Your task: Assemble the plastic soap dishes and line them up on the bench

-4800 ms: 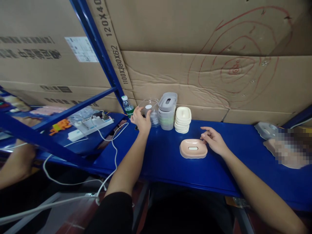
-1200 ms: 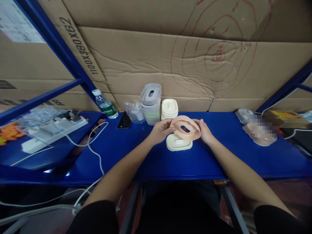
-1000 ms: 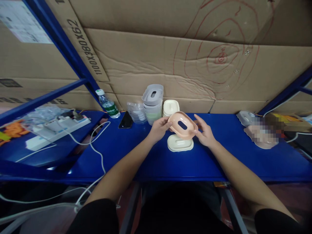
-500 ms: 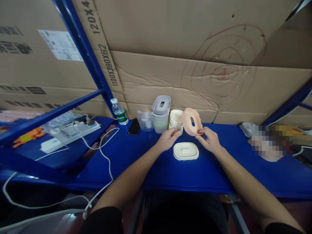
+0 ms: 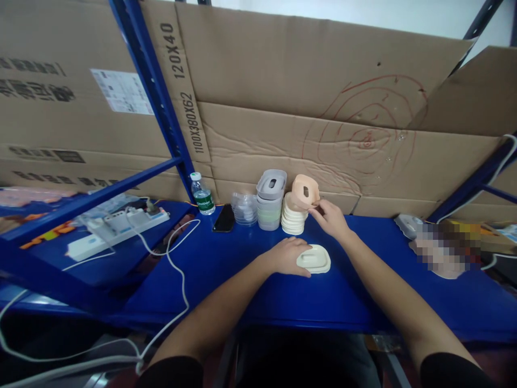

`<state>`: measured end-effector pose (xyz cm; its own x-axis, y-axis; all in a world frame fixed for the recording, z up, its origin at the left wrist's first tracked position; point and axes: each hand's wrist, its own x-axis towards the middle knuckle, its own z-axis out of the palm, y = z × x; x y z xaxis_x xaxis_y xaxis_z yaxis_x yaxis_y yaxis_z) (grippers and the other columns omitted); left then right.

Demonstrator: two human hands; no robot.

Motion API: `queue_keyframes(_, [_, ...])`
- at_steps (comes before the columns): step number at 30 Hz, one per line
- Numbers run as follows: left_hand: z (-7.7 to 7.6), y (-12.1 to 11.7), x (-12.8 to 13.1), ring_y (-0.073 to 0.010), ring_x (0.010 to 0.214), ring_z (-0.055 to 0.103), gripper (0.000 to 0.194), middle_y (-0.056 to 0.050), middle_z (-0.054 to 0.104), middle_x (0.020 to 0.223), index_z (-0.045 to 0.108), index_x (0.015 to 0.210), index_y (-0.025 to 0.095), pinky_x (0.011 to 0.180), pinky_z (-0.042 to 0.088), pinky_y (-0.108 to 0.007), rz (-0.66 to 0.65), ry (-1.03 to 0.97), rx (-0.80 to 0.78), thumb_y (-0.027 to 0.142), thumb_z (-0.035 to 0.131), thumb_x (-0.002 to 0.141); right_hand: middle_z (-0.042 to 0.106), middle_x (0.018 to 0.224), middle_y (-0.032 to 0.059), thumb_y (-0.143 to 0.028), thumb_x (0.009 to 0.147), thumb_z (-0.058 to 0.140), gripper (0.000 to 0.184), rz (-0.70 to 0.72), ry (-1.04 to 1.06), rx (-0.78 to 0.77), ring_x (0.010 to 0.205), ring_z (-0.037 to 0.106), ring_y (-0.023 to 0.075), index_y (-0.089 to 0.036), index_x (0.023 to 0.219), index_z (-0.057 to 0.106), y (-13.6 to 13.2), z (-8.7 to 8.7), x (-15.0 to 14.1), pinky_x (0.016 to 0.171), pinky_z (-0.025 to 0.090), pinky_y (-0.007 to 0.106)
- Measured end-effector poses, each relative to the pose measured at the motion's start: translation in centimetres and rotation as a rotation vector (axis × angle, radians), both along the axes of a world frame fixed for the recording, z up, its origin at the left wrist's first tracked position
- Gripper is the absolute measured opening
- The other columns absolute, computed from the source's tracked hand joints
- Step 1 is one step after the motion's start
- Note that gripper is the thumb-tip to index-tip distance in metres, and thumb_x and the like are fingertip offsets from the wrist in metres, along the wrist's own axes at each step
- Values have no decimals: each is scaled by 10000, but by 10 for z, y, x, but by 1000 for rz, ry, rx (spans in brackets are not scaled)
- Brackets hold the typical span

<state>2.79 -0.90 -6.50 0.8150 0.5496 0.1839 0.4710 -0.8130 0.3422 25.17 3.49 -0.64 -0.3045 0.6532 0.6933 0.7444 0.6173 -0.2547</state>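
In the head view my right hand (image 5: 330, 218) pinches the lower edge of a peach plastic lid (image 5: 299, 189) with an oval slot. It holds this lid tilted over a stack of cream lids (image 5: 293, 223), so part of the stack's top is hidden. Nearer to me, a single cream lid (image 5: 319, 260) with a raised oval middle lies on the blue table. My left hand (image 5: 288, 256) grips that lid by its left end, thumb on the near side and fingers on the far side.
Left of the cream stack stand grey-lidded stacked containers (image 5: 270, 207), clear plastic tubs (image 5: 244, 209), a phone (image 5: 223, 218) and a water bottle (image 5: 202, 195). A white cable (image 5: 180, 264) crosses the table's left part. Cardboard (image 5: 258, 129) walls the back.
My left hand has moved from beside the stack down to the cream lid on the table. My right hand has carried the peach lid left, over the cream stack.
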Motion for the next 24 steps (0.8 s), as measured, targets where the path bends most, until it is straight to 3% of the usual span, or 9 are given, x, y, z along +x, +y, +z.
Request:
queue_keyframes(4, [3,0,-1,-364,1308,577,879,-128,615,1440,552,1466,229,1114,429,-483,29,35,-11,631,803,725,738,956,95,-504,1002,565,318,11,59,89,772,699,236,-211,1075,666,-10,0,1,711,561,371])
queue_keyframes(12, [10,1,-8,-371,1317,571,952,-138,597,1461,482,1515,222,1102,437,-482,32,86,-30,615,798,707,734,901,63,-456,995,607,233,61,108,202,753,706,216,-239,1042,677,-23,30,-26,681,559,343])
queue_keyframes(17, [22,1,-19,-389,1241,617,969,-139,651,1365,531,1451,228,1028,484,-491,48,166,-75,575,850,605,743,933,67,-379,992,632,169,175,32,203,752,705,195,-229,1049,684,-40,20,-32,690,553,324])
queue_keyframes(21, [28,-6,-18,-379,1236,621,881,-135,651,1369,539,1442,215,1037,483,-490,26,175,-71,464,812,642,754,966,80,-359,991,631,168,242,-72,181,843,719,216,-228,1082,683,-49,16,-31,734,567,336])
queue_keyframes(24, [29,-10,-15,-368,1284,595,877,-121,620,1433,507,1470,228,1062,469,-491,18,177,-79,434,787,665,757,976,83,-365,985,634,171,218,-36,176,847,722,216,-226,1070,687,-48,20,-30,749,571,342])
